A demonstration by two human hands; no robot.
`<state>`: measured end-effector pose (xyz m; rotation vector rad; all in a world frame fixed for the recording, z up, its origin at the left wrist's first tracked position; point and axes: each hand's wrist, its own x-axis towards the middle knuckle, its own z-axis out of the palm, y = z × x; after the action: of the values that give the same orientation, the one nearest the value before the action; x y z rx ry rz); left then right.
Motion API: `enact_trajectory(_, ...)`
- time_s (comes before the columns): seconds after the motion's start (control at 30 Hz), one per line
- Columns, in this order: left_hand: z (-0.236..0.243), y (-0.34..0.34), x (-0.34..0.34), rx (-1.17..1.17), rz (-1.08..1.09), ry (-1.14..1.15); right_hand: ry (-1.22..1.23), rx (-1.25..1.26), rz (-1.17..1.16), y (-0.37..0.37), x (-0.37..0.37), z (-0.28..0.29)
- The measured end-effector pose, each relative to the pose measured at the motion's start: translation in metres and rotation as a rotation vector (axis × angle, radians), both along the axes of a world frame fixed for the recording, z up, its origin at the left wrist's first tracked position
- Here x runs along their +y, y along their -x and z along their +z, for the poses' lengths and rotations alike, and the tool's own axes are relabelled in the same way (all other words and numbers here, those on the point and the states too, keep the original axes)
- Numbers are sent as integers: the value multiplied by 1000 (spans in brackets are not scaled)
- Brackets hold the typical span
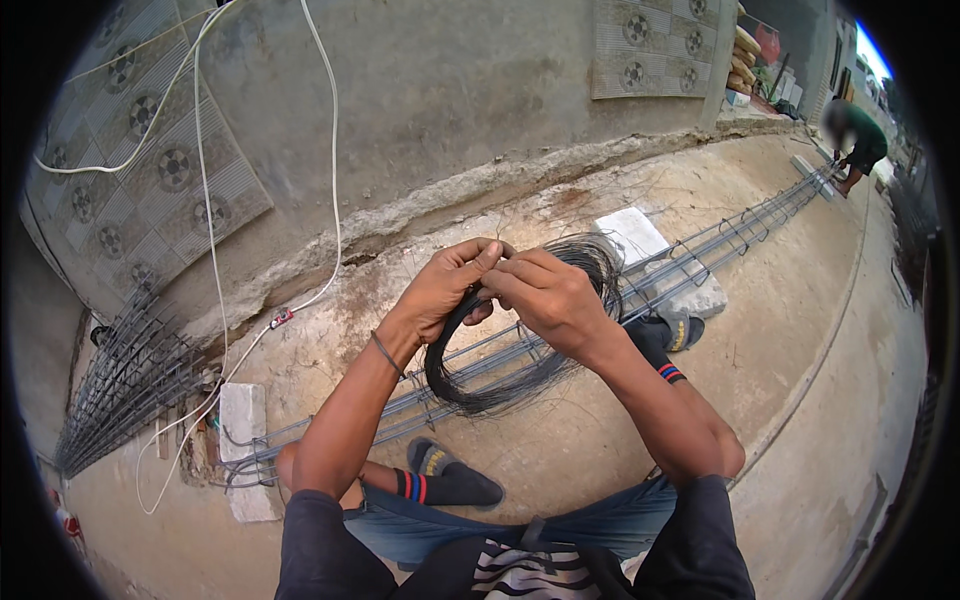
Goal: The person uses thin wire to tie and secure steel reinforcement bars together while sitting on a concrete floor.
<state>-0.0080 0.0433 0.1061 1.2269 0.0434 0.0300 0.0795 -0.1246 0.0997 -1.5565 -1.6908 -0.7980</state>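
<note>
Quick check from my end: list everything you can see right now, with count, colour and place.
Wire coil: one, black, held in both hands at centre.
Rebar cage: one, grey, lying along the ground from lower left to upper right.
Concrete blocks: at least two, pale grey, under the cage.
Second rebar cage: one, dark grey, at far left by the wall.
Cable: white, hanging down the wall.
Patterned tiles: grey, leaning on the wall.
Other person: one, green top, crouched at the cage's far end.
Socks: two, black, on the person's feet.
Left hand: gripping the coil.
Right hand: pinching the coil.
</note>
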Motion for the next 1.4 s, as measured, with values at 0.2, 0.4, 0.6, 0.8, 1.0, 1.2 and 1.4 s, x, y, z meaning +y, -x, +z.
enact_trajectory(0.2, -5, -7, -14, -42, 334, -380, -175, 282, 25, 3, -1, -12)
enact_trajectory(0.4, -31, -3, -16, -177, 289, 153, -341, 1009, 123, 12, 13, -41)
enact_trajectory(0.6, -46, -4, -37, -348, 322, 246, -309, 1215, -105, -13, 17, -29)
enact_trajectory(0.8, -52, 5, -45, -302, 326, 144, -3, 440, 91, -41, 20, -9)
enact_trajectory(1.0, -49, 16, -28, -338, 246, 189, 285, 522, 342, -59, 30, -2)
enact_trajectory(1.2, -45, 39, -2, -257, 123, 115, 466, 591, 411, -42, 38, 1)
enact_trajectory(1.4, -16, 51, 16, -156, 262, -458, 238, 386, 145, -26, 38, 1)
